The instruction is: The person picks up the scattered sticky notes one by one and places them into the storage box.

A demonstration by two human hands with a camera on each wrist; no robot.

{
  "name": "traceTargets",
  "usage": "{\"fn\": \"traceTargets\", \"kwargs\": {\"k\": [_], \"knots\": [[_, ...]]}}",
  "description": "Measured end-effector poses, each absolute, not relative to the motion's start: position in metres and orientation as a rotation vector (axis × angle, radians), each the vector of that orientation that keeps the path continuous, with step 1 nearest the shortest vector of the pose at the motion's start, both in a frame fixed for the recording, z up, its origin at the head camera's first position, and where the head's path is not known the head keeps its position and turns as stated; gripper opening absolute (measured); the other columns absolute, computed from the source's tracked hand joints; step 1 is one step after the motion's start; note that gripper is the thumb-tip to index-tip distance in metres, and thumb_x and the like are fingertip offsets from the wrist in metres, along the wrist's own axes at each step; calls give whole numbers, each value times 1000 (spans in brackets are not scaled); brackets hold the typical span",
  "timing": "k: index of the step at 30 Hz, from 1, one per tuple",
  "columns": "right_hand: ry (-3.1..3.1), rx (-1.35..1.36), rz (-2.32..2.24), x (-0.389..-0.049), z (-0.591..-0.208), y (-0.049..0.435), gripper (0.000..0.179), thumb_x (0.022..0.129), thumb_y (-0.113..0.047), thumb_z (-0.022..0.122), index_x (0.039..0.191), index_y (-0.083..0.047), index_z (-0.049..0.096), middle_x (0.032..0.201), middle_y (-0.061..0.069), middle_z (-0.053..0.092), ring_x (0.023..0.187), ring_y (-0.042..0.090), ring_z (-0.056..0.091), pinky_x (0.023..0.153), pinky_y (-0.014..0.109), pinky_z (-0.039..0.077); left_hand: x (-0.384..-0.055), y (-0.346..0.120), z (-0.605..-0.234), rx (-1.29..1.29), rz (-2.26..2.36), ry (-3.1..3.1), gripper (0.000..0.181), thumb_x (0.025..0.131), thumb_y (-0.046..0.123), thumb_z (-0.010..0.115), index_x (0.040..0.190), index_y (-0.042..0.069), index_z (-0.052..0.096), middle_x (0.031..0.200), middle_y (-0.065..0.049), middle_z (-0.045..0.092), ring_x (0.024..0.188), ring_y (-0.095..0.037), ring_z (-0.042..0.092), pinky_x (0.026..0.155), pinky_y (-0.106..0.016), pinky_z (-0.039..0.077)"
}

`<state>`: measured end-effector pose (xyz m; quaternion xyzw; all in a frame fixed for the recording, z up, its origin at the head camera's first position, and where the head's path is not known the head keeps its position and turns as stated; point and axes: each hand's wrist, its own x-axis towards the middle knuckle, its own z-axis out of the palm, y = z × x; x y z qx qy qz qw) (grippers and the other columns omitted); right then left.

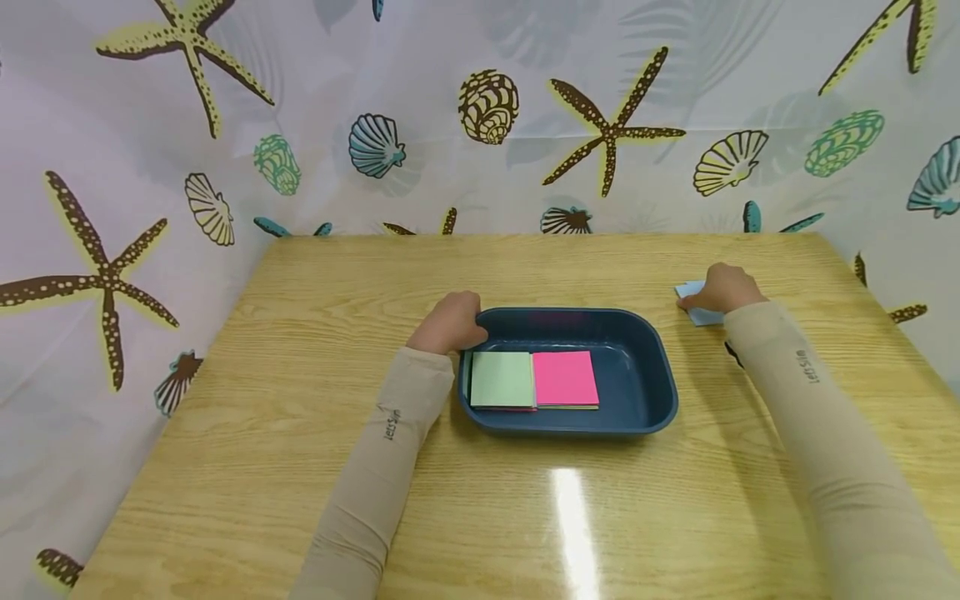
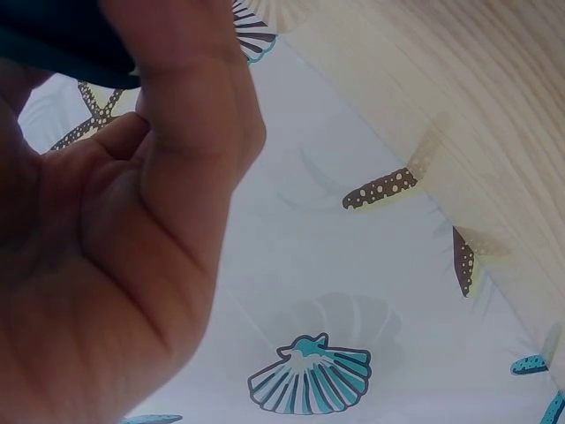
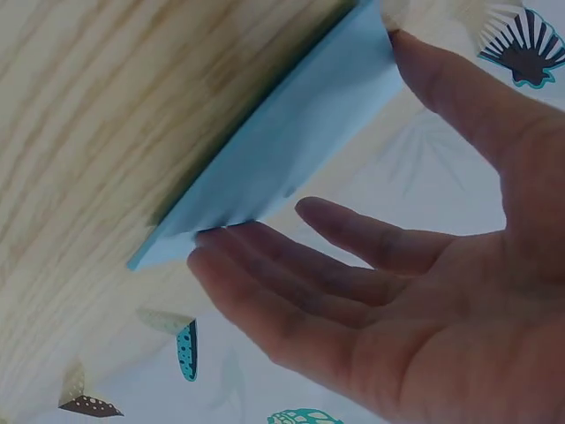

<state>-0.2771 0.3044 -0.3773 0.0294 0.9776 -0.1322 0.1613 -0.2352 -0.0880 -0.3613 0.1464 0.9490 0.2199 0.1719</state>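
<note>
My left hand (image 1: 450, 323) grips the upper left rim of a dark blue plastic tub (image 1: 630, 421); in the left wrist view its fingers (image 2: 199, 132) curl against the tub's dark edge (image 2: 66, 49). Inside the tub, a pale green sticky note stack (image 1: 502, 379) and a bright pink one (image 1: 565, 377) lie side by side, toward the left. To the right of the tub, my right hand (image 1: 722, 289) holds light blue sticky notes (image 3: 282, 132) by the edges, thumb at one side and fingertips at the other. They are at or just above the tabletop, partly covered by the hand in the head view.
The wooden table (image 1: 337, 275) extends around the tub on all sides. A white cloth (image 1: 420, 50) printed with shells and starfish hangs behind the table and along its sides. Light glares off the wood in front of the tub.
</note>
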Motion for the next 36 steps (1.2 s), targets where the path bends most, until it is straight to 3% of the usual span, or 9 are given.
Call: {"fn": "traceTargets", "kwargs": {"k": [4, 14, 21, 25, 28, 30, 31, 34, 36], "knots": [[2816, 81, -401, -277, -379, 305, 44, 86, -33, 67, 83, 10, 55, 82, 25, 57, 73, 34, 53, 69, 46, 47, -236, -87, -363, 405, 618, 2698, 20, 85, 1, 59, 72, 6, 45, 60, 0, 32, 51, -13, 31, 49, -26, 29], [2858, 278, -419, -270, -386, 301, 56, 84, -43, 65, 95, 11, 55, 104, 37, 53, 95, 56, 47, 80, 61, 40, -234, -86, -365, 372, 618, 2694, 13, 86, 3, 60, 77, 3, 50, 65, -2, 38, 56, -16, 39, 52, -27, 33], [2914, 239, -449, -265, -373, 293, 53, 87, -48, 59, 77, 4, 51, 90, 33, 52, 97, 63, 44, 81, 67, 35, -235, -87, -366, 391, 613, 2698, 17, 86, 4, 61, 75, 5, 47, 64, -1, 34, 56, -15, 35, 52, -27, 31], [2970, 198, -508, -261, -361, 282, 53, 87, -50, 58, 62, -8, 39, 63, 15, 42, 71, 44, 48, 65, 55, 39, -236, -88, -367, 396, 615, 2701, 19, 86, 3, 60, 74, 5, 46, 63, 0, 33, 55, -15, 33, 52, -26, 30], [3015, 150, -570, -258, -352, 271, 54, 86, -49, 60, 57, -14, 31, 53, 0, 26, 51, 21, 32, 50, 37, 31, -236, -89, -367, 390, 614, 2703, 18, 86, 3, 60, 74, 5, 47, 63, 0, 33, 54, -15, 33, 52, -26, 29], [3033, 108, -620, -255, -346, 263, 54, 85, -46, 61, 56, -14, 29, 52, -3, 21, 49, 13, 21, 47, 30, 23, -236, -89, -366, 389, 610, 2705, 17, 86, 3, 60, 75, 5, 47, 63, 0, 32, 54, -15, 33, 52, -26, 29], [3041, 76, -649, -253, -343, 258, 52, 85, -45, 62, 55, -10, 36, 50, 2, 28, 47, 14, 24, 46, 29, 24, -236, -89, -366, 390, 607, 2707, 17, 86, 4, 61, 75, 5, 48, 63, 0, 32, 54, -14, 33, 51, -26, 29], [3026, 7, -700, -247, -331, 242, 55, 86, -45, 62, 83, 10, 60, 71, 25, 55, 57, 27, 47, 50, 35, 40, -237, -89, -366, 397, 598, 2700, 18, 86, 4, 60, 74, 5, 47, 62, 0, 30, 53, -14, 31, 51, -27, 28], [3000, -34, -718, -242, -322, 230, 70, 86, -45, 63, 114, 19, 54, 103, 36, 57, 79, 37, 57, 64, 42, 48, -237, -88, -365, 402, 598, 2698, 19, 86, 4, 60, 73, 5, 46, 61, 0, 30, 52, -14, 30, 51, -26, 28]]}}
